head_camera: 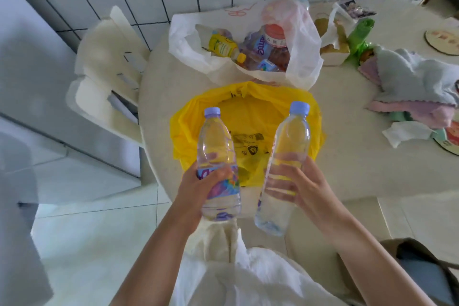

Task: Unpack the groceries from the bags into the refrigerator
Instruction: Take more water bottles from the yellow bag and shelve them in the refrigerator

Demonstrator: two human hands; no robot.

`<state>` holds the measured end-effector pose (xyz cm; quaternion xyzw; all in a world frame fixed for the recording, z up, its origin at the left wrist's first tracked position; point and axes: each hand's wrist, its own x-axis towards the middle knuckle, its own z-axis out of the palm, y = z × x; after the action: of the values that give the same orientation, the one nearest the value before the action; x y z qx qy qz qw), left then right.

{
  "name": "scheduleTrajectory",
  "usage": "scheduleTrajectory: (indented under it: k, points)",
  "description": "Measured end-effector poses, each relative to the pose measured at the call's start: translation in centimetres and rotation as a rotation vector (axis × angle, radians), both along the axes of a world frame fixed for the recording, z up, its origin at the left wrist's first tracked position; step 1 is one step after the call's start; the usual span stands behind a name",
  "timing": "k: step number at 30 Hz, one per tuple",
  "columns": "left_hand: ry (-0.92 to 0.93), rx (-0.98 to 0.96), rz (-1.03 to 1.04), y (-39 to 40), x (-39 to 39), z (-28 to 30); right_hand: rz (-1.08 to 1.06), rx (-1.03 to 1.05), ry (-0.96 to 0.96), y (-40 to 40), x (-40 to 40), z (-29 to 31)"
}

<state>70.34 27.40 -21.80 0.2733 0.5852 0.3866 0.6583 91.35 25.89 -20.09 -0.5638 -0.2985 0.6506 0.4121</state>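
My left hand [198, 189] grips a clear water bottle [216, 141] with a lilac cap and a purple-blue label, held upright above the table's near edge. My right hand [300, 186] grips a second clear water bottle [291, 136], tilted slightly right. Both bottles hang over an open yellow plastic bag [250, 112] on the round cream table [347, 151]. Behind it lies a white plastic bag [300, 57] holding several drinks, among them a yellow-capped bottle [224, 47] and a red-capped bottle [274, 32].
A grey refrigerator [37, 77] stands at the left, next to a white plastic chair [104, 67]. On the table's right lie a green bottle [360, 35], folded cloths [417, 87], a tissue [407, 133] and a paper bag [332, 42]. A tiled wall lies behind.
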Motion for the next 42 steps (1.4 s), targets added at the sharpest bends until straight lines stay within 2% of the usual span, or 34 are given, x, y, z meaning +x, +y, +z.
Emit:
scheduleTrajectory:
  k: [9, 18, 24, 32, 42]
  points:
    - [-0.04, -0.048, 0.288, -15.1, 2.2, -0.1, 0.281, 0.003, 0.028, -8.4, 1.6, -1.3]
    - [-0.027, -0.108, 0.5, -27.7, 0.8, 0.0, 0.546, -0.061, -0.035, -16.8, -2.6, -0.4]
    - [-0.005, -0.091, 0.673, -34.6, -2.4, 0.5, 0.759, -0.058, -0.081, -21.1, -8.8, 0.3]
    - [0.01, -0.176, 0.918, -46.8, -10.7, 0.2, 1.049, -0.065, -0.111, -29.8, -20.8, -0.2]
    - [0.064, -0.27, 1.145, -60.3, -22.5, -0.5, 1.197, -0.093, -0.134, -41.0, -35.3, -2.1]
